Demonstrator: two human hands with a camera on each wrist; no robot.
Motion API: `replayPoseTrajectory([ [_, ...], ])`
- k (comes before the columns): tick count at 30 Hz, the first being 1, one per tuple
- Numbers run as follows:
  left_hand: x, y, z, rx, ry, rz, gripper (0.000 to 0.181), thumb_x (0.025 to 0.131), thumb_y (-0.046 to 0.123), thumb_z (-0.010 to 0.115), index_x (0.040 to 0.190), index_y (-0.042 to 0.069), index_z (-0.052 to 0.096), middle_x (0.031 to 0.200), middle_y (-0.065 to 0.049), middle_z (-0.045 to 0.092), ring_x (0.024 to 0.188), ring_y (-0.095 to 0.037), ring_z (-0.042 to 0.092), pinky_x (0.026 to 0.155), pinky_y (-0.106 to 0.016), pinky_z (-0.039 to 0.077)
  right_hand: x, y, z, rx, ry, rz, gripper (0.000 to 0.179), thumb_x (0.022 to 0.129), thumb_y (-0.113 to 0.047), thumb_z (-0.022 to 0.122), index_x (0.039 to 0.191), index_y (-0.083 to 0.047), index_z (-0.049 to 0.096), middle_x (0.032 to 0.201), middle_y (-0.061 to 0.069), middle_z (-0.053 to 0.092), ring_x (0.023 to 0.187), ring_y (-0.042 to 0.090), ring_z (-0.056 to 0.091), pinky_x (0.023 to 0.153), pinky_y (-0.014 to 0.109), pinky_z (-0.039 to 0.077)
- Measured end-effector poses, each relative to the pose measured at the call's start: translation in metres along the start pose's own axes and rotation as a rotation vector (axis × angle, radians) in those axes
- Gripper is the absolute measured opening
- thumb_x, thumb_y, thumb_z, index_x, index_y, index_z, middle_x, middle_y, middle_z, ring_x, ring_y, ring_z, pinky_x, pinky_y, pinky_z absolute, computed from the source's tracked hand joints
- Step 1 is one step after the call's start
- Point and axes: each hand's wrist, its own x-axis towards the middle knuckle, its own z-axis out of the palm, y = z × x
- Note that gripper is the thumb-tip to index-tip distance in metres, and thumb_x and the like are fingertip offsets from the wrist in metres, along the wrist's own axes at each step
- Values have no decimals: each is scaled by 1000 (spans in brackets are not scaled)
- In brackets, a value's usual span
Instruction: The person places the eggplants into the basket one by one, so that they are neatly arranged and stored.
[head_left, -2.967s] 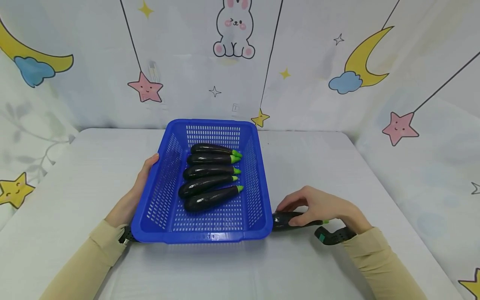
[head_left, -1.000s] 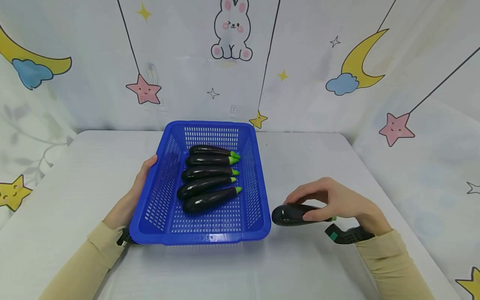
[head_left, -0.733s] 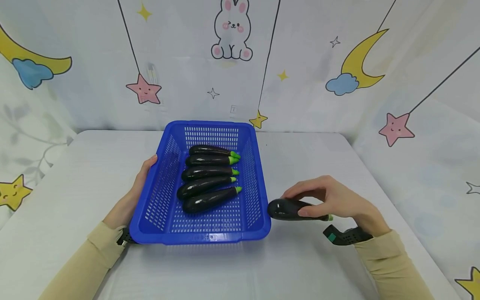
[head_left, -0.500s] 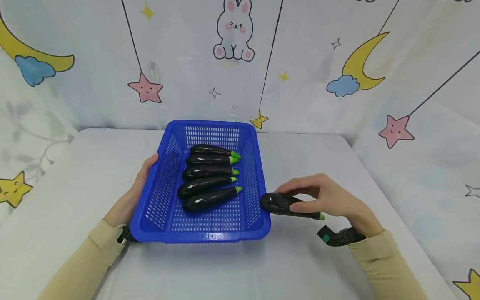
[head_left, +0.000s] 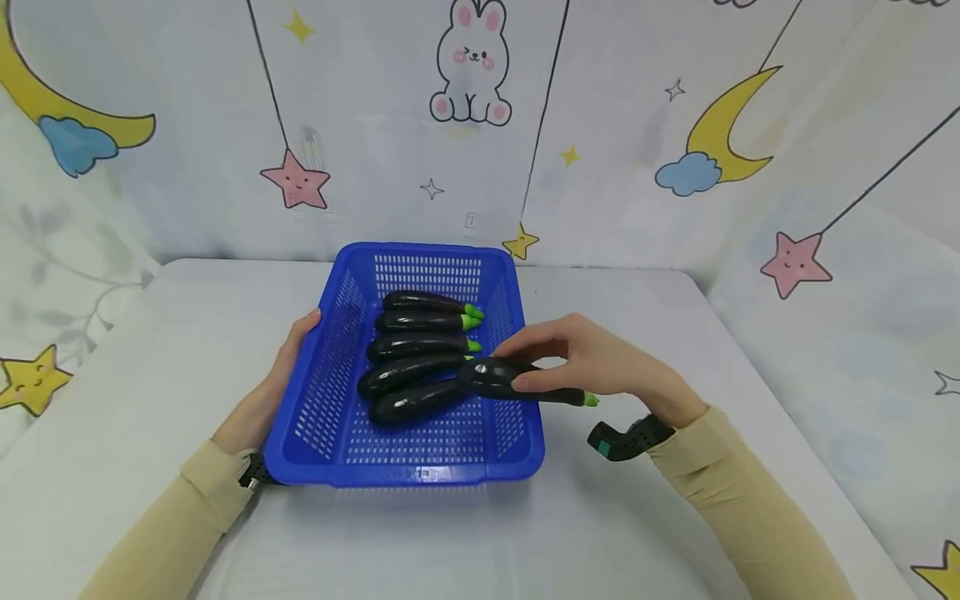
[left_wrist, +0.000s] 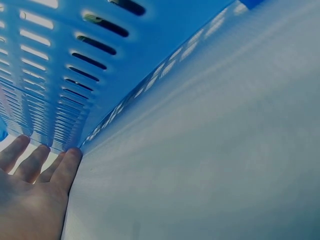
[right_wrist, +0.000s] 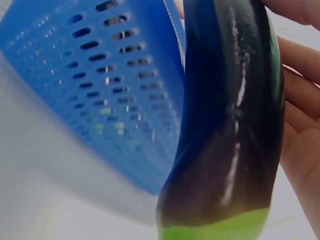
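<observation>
While a dark purple eggplant [head_left: 517, 382] with a green stem end is being carried just right of the frame's center in the head view, it is being held above the right rim of a blue perforated basket [head_left: 330, 450], not yet set down inside. The eggplant is being gripped lengthwise by the right hand [head_left: 600, 362], with fingers curled over its top and the thumb pressed against its near side; in the right wrist view the fingers [right_wrist: 300, 90] are being seen wrapped behind its glossy skin.

Judging from this, the filling is being brought close to its end: five eggplants [head_left: 416, 350] are already lying in the basket in a neat row, one behind another, with green tips pointing toward the right side of the frame. The held one is being counted as the sixth, and its lowering and release are still being awaited. No other loose eggplant is being shown on the white table [head_left: 637, 517].

At the basket's left wall, the left hand [head_left: 266, 392] is being laid flat, with straight fingers [left_wrist: 35, 162] close together and touching the plastic, gripping nothing. Behind the table, a pale backdrop [head_left: 600, 125] printed with a rabbit, stars and moons is being shown.
</observation>
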Motion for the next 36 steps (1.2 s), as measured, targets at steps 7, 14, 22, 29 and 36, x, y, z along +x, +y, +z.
replayPoseTrajectory([
  [7, 0, 0, 0, -6, -8, -13, 84, 95, 73, 16, 161, 24, -4, 142, -11, 32, 120, -25, 46, 94, -44, 46, 34, -15, 6, -34, -86, -22, 34, 93, -21, 73, 126, -14, 68, 119, -1, 69, 111, 12, 66, 97, 33, 52],
  [14, 1, 0, 1, -3, -13, -5, 83, 95, 73, 16, 161, 26, -4, 147, -13, 27, 123, -27, 43, 95, -44, 46, 53, -26, 9, -20, -120, -46, 36, 92, -19, 74, 125, -9, 68, 119, 4, 69, 111, 16, 67, 96, 32, 52],
  [22, 1, -1, -1, 13, -9, 42, 83, 97, 70, 17, 161, 21, -5, 144, -17, 27, 119, -26, 45, 92, -43, 46, 76, -34, 15, -32, -154, -68, 35, 91, -22, 75, 124, -10, 69, 118, 0, 70, 107, 10, 68, 95, 25, 51],
  [29, 0, -2, -2, 32, 9, 34, 83, 96, 70, 16, 161, 22, -5, 147, -17, 25, 120, -25, 44, 94, -43, 44, 96, -35, 23, -40, -185, -51, 36, 91, -23, 75, 124, -9, 69, 118, 2, 70, 106, 8, 67, 93, 23, 51],
  [36, 3, -2, -4, 27, 11, 60, 85, 97, 69, 18, 161, 19, -5, 141, -15, 29, 118, -26, 44, 93, -43, 42, 114, -32, 38, -92, -235, -20, 36, 91, -22, 75, 124, -8, 69, 118, 3, 71, 106, 10, 67, 92, 22, 51],
])
